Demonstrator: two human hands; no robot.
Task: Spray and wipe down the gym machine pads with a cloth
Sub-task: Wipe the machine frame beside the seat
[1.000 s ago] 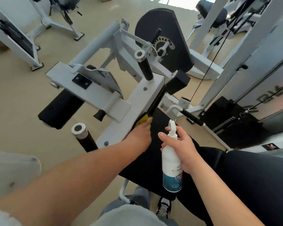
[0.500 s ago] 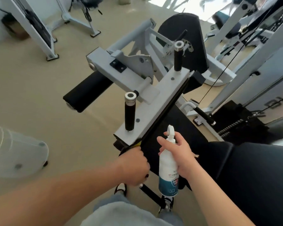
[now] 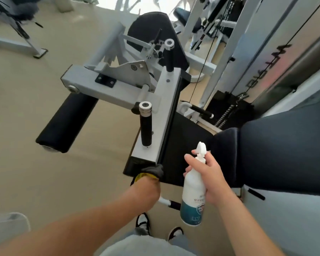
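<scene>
Head view looks down on my two hands working at the near end of the machine's black pad, which runs edge-on beneath a white steel bar carrying two upright black handles. My left hand is closed around a cloth, dark with a yellow edge showing, and presses it against the pad's near corner; most of the fingers are hidden behind the wrist, so I judge the grip from the bunched fabric alone. My right hand is wrapped around the neck of a white spray bottle with a teal base, held upright just beside the pad, with the index finger raised by the nozzle; whether it rests on the trigger I cannot tell. To finish this stroke well, I would keep the cloth flat and firm on the vinyl, run it around the corner and along the narrow edge under the bar, and keep the bottle clear of the wiped surface. The left forearm reaches straight forward with the wrist bent downward; the right forearm comes in from the right at a slant, the bottle hanging over my shoes. A large dark seat pad lies to the right, and a foam roller sticks out on the left.
</scene>
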